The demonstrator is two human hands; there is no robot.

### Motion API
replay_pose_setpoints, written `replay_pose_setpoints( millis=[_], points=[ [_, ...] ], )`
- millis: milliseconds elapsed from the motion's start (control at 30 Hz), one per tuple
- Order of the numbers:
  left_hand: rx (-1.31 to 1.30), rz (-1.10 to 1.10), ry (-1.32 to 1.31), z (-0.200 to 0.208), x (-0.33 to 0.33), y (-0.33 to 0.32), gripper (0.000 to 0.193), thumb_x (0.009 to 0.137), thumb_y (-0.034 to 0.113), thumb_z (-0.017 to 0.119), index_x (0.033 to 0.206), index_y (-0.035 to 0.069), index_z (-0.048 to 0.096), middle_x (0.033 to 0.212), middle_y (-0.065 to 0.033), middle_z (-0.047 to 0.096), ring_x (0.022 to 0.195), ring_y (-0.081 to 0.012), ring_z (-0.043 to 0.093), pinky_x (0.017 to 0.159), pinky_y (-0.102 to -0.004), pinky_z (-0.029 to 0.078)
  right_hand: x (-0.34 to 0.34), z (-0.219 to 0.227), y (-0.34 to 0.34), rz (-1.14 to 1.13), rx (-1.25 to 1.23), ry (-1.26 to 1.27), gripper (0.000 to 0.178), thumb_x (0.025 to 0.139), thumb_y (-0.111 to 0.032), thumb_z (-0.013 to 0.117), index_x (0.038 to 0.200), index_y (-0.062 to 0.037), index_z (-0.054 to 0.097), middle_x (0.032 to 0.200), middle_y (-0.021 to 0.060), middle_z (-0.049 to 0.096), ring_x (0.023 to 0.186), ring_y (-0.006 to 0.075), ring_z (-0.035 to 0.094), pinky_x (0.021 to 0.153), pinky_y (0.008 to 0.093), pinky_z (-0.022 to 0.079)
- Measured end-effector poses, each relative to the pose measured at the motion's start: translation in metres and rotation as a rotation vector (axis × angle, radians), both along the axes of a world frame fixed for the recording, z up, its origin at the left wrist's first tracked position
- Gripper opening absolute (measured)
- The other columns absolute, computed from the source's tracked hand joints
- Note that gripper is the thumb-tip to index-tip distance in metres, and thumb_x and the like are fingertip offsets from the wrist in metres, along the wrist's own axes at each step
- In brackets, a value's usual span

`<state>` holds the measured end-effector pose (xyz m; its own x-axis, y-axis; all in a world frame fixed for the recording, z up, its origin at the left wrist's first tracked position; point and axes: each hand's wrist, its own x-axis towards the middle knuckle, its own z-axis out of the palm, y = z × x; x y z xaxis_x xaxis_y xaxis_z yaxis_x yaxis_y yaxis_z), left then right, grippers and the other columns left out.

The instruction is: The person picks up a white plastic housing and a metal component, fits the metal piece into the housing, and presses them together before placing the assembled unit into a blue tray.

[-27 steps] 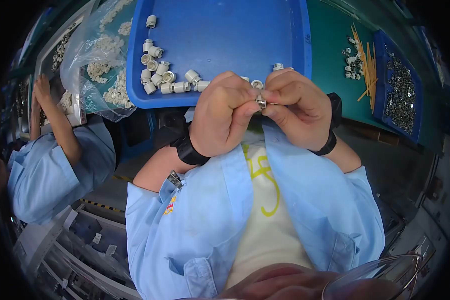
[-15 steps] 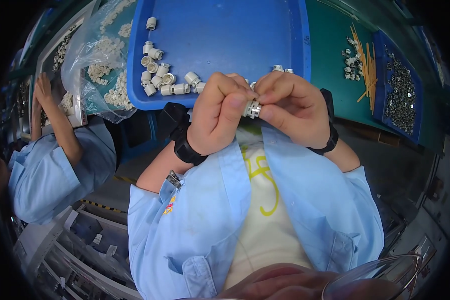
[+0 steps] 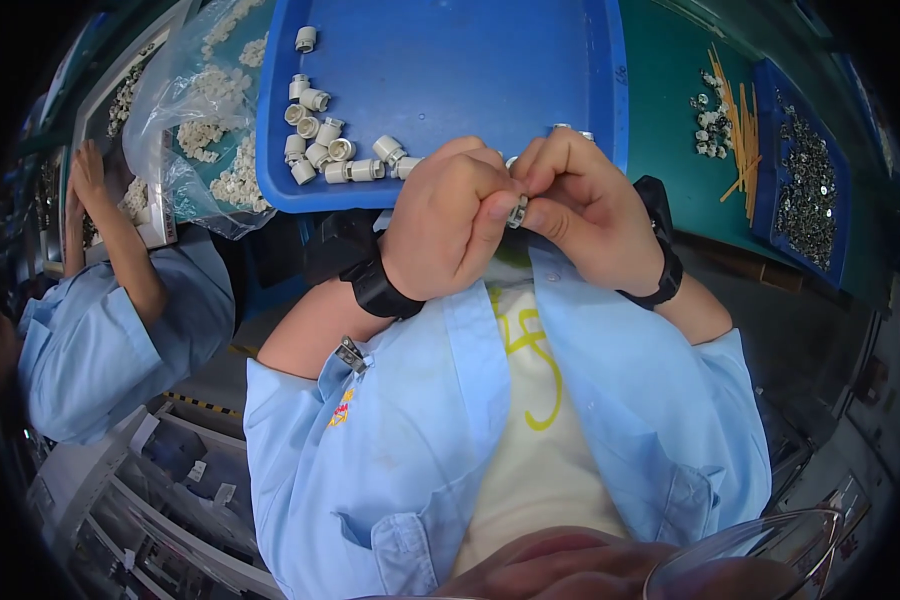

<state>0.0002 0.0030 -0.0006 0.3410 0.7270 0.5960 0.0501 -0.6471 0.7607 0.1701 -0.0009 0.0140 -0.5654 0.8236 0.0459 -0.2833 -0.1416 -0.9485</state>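
Note:
My left hand (image 3: 448, 222) is closed around a small white cylindrical fitting with a metallic end (image 3: 517, 211), covering most of it. Only the shiny end shows between my fingers. From the other side, my right hand (image 3: 595, 222) pinches at that end with thumb and forefinger. Both hands meet over the near edge of a blue tray (image 3: 450, 75). Similar white cylindrical fittings (image 3: 322, 150) lie in its near left part, some upright and some on their sides. A few more are partly hidden behind my hands.
At right, a blue bin (image 3: 805, 185) holds many small metal parts beside thin wooden sticks (image 3: 742, 130) and loose small parts (image 3: 711, 128). At left lies a clear plastic bag (image 3: 160, 110) with white pieces (image 3: 238, 178). A co-worker's arm (image 3: 120, 235) rests farther left.
My left hand has turned and moved slightly right, now hiding more of the fitting. The fitting has tilted so its metallic end shows. My right hand still pinches it.

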Motion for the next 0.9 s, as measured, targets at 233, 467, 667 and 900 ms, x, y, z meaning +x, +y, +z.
replay_pose_setpoints(
  millis=[233,467,667,900],
  points=[
    [-0.095,0.006,0.024,-0.005,-0.002,0.001,0.007,0.087,0.009,0.047,0.087,0.003,0.045,0.072,-0.0108,0.049,0.057,-0.0257,0.045,0.054,-0.0338,0.039,0.001,-0.006,0.003,0.042,-0.147,0.021,0.021,0.083,-0.009,0.059,0.095,-0.0035,0.042,0.095,0.0046,0.044,0.089,0.0114,0.044,0.079,0.0244,0.038],
    [-0.327,0.011,-0.203,0.005,0.008,0.010,0.016,0.092,0.014,0.040,0.102,0.002,0.042,0.076,-0.0052,0.050,0.064,-0.0141,0.047,0.061,-0.0268,0.039,-0.002,0.010,0.014,-0.228,0.389,-0.174,0.029,0.078,-0.008,0.064,0.102,-0.0013,0.050,0.092,0.0072,0.051,0.081,0.0151,0.051,0.073,0.0252,0.042],
    [-0.624,0.013,-0.334,0.018,0.007,0.029,0.031,0.093,0.013,0.038,0.121,0.001,0.033,0.081,-0.0032,0.053,0.072,-0.0079,0.048,0.069,-0.0212,0.039,0.009,0.038,0.073,-0.326,1.095,-0.617,0.021,0.072,-0.008,0.067,0.090,-0.0010,0.058,0.081,0.0108,0.059,0.073,0.0234,0.057,0.068,0.0300,0.047],
    [-0.553,0.302,-0.047,0.011,-0.030,0.046,0.020,0.090,0.010,0.044,0.108,0.000,0.049,0.087,-0.0064,0.056,0.076,-0.0106,0.051,0.071,-0.0234,0.041,0.095,0.053,0.335,-0.795,0.936,-1.340,0.022,0.078,-0.021,0.054,0.085,-0.0006,0.060,0.083,0.0198,0.061,0.076,0.0351,0.059,0.067,0.0413,0.047]
  ],
)
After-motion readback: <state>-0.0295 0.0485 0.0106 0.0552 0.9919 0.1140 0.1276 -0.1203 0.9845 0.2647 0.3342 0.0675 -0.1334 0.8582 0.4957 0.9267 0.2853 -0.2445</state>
